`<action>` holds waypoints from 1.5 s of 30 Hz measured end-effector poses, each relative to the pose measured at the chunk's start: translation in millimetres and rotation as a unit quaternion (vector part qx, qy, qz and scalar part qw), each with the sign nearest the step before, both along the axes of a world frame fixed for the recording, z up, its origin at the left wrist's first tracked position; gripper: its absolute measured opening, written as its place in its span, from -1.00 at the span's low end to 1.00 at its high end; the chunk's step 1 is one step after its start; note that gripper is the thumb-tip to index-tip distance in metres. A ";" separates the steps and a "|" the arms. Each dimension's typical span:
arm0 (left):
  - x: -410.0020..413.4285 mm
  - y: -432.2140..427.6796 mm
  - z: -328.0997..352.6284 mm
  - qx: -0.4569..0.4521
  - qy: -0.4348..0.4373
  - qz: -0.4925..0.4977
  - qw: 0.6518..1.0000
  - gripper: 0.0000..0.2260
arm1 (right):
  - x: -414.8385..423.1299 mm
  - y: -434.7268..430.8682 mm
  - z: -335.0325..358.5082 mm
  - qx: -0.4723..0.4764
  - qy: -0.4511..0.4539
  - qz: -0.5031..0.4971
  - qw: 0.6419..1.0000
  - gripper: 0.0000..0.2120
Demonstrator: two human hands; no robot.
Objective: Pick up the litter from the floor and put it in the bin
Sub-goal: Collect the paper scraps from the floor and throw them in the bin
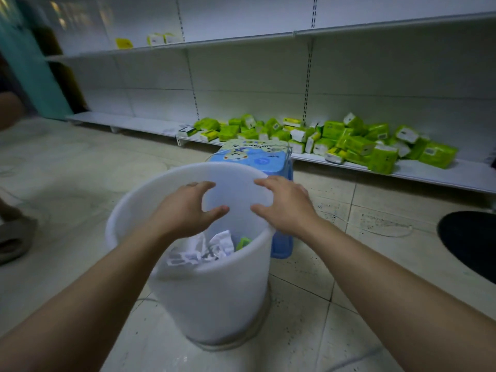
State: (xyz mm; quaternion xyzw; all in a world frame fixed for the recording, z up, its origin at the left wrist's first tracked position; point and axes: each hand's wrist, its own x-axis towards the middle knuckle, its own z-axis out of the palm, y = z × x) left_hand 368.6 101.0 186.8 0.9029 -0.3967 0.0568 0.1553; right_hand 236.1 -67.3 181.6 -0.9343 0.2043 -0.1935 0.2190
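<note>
A white plastic bin (214, 296) stands on the tiled floor in the middle of the view. Crumpled white paper (204, 249) and a green packet (243, 243) lie inside it. My left hand (188, 208) hovers over the bin's mouth with fingers spread and nothing in it. My right hand (285, 204) is at the bin's far right rim, fingers apart, also holding nothing; whether it touches the rim I cannot tell.
A blue plastic stool (268, 162) stands right behind the bin. Several green tissue packs (349, 142) are piled on the low white shelf (429, 175). Another person's sandalled foot (13, 237) is at the left. A dark round mat (472, 240) lies at the right.
</note>
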 end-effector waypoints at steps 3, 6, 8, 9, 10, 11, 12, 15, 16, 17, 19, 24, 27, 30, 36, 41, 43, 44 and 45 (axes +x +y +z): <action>-30.3 -29.5 3.2 -0.010 -0.005 -0.064 0.998 -0.36 | -29.3 -27.2 8.2 -0.035 -0.008 -0.023 0.999 -0.39; -74.4 -72.7 1.0 -0.010 0.000 -0.143 0.990 -0.38 | -72.1 -60.5 12.1 -0.078 0.071 -0.046 0.993 -0.34; -105.4 -102.7 -2.9 -0.006 -0.008 -0.198 0.980 -0.39 | -106.6 -84.9 13.5 -0.080 0.115 -0.060 0.988 -0.28; -120.3 -116.5 -6.3 -0.005 -0.012 -0.221 0.975 -0.40 | -125.1 -96.3 12.8 -0.079 0.132 -0.065 0.986 -0.26; -134.5 -129.5 -10.4 -0.005 -0.009 -0.237 0.972 -0.41 | -143.8 -106.9 10.7 -0.082 0.151 -0.072 0.983 -0.25; -147.9 -142.3 -15.0 -0.006 0.003 -0.248 0.969 -0.42 | -162.4 -116.2 7.5 -0.088 0.173 -0.080 0.978 -0.24; -162.3 -154.3 -20.7 0.003 0.021 -0.257 0.966 -0.43 | -181.5 -124.6 2.2 -0.091 0.200 -0.089 0.972 -0.23; -208.4 -189.8 -46.3 0.077 0.049 -0.290 0.953 -0.42 | -241.2 -147.6 -23.6 -0.056 0.251 -0.118 0.959 -0.22; -224.1 -200.2 -56.5 0.096 0.061 -0.296 0.948 -0.42 | -262.2 -153.9 -35.3 -0.033 0.259 -0.127 0.957 -0.21; -239.3 -209.8 -67.1 0.109 0.075 -0.300 0.945 -0.41 | -283.3 -159.4 -48.5 -0.008 0.265 -0.135 0.955 -0.21; -266.4 -225.8 -90.1 0.135 0.101 -0.304 0.937 -0.41 | -322.1 -169.0 -78.0 0.038 0.274 -0.152 0.949 -0.22; -326.9 -248.8 -168.9 0.178 0.191 -0.283 0.923 -0.42 | -401.1 -177.0 -172.2 0.152 0.315 -0.195 0.916 -0.26; -359.2 -247.0 -224.2 0.186 0.213 -0.275 0.919 -0.46 | -433.7 -171.3 -224.7 0.187 0.359 -0.214 0.889 -0.27; -382.7 -234.6 -271.8 0.216 0.213 -0.226 0.926 -0.52 | -456.2 -162.9 -260.1 0.184 0.368 -0.231 0.882 -0.33; -400.0 -219.0 -318.3 0.210 0.195 -0.225 0.931 -0.54 | -469.1 -143.3 -299.4 0.193 0.337 -0.228 0.893 -0.37; -396.8 -214.7 -324.4 0.235 0.102 -0.224 0.940 -0.73 | -466.6 -132.1 -311.1 0.163 0.262 -0.225 0.924 -0.59; -396.1 -210.6 -324.0 0.234 0.095 -0.223 0.941 -0.77 | -462.8 -131.2 -309.9 0.177 0.223 -0.230 0.931 -0.73; -395.6 -208.8 -324.2 0.228 0.101 -0.226 0.942 -0.77 | -459.5 -131.2 -307.9 0.188 0.206 -0.232 0.932 -0.80; -395.2 -207.2 -322.3 0.215 0.126 -0.222 0.943 -0.79 | -455.7 -131.5 -307.2 0.198 0.185 -0.232 0.934 -0.86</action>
